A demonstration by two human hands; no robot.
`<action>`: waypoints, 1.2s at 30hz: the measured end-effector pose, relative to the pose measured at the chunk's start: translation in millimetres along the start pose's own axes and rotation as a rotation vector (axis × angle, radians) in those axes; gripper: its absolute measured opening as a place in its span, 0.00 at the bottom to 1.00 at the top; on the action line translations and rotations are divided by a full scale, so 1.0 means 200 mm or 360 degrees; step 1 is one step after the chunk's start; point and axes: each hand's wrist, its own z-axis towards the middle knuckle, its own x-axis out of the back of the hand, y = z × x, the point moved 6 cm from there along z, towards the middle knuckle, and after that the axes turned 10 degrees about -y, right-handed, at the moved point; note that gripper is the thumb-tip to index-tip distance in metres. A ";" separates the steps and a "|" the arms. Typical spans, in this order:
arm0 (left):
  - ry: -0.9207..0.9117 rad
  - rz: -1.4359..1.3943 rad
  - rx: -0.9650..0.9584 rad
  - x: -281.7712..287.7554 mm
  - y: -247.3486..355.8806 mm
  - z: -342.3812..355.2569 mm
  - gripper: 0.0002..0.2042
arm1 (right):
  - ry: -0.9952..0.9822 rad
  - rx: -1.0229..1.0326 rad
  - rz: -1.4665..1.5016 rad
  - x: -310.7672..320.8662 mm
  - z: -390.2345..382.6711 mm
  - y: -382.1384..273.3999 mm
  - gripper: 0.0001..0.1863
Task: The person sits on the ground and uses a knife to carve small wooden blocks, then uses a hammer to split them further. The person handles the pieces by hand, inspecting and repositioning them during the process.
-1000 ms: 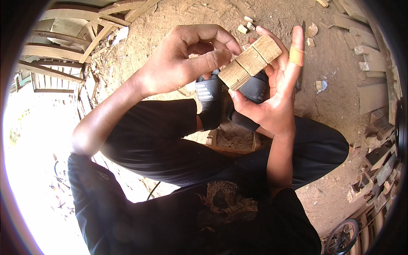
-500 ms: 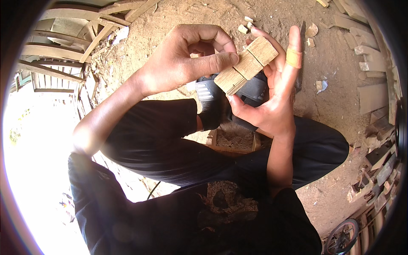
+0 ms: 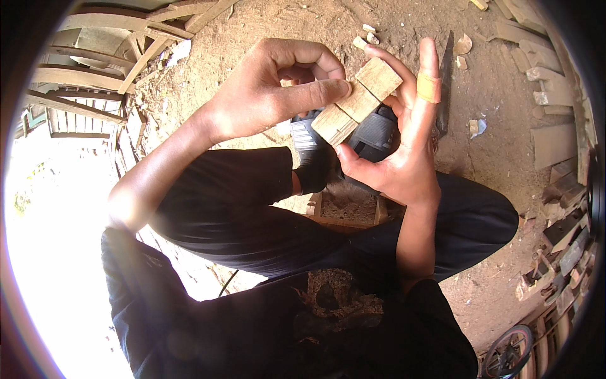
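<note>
A small wooden block [image 3: 358, 101] with two dark grooves cut across it is held up over my feet, tilted with its upper end to the right. My left hand [image 3: 287, 88] pinches its left edge between thumb and curled fingers. From the right, my right hand [image 3: 404, 148] supports the block, its thumb at the lower end and fingers behind the upper end. One finger stands stretched out, with an orange-tan bandage [image 3: 428, 89] round it. The fingertips behind the block are partly hidden.
A saw blade [image 3: 445, 85] lies on the dirt floor right of my hand. Wood offcuts [image 3: 368, 35] lie beyond the block. Stacked timber [image 3: 555, 142] lines the right side, wooden frames [image 3: 95, 76] the left. A bicycle wheel [image 3: 508, 354] stands at lower right.
The block has shifted slightly left and turned a little steeper. My right hand has moved slightly left with it; my left hand has hardly moved.
</note>
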 end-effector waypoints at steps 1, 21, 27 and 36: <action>-0.0004 -0.0010 -0.0004 0.00 0.00 0.00 0.09 | -0.0002 -0.0008 0.0016 0.00 0.00 0.00 0.65; -0.0011 -0.0015 0.0033 0.01 -0.02 0.00 0.10 | 0.0009 -0.0070 0.0195 0.00 0.00 0.01 0.63; 0.0011 -0.0048 0.0030 0.00 -0.02 0.00 0.09 | 0.0004 -0.0077 0.0207 0.00 0.00 0.01 0.64; 0.0014 0.0014 -0.0094 0.01 -0.04 0.00 0.07 | -0.0057 -0.0193 0.0070 0.02 -0.02 0.06 0.64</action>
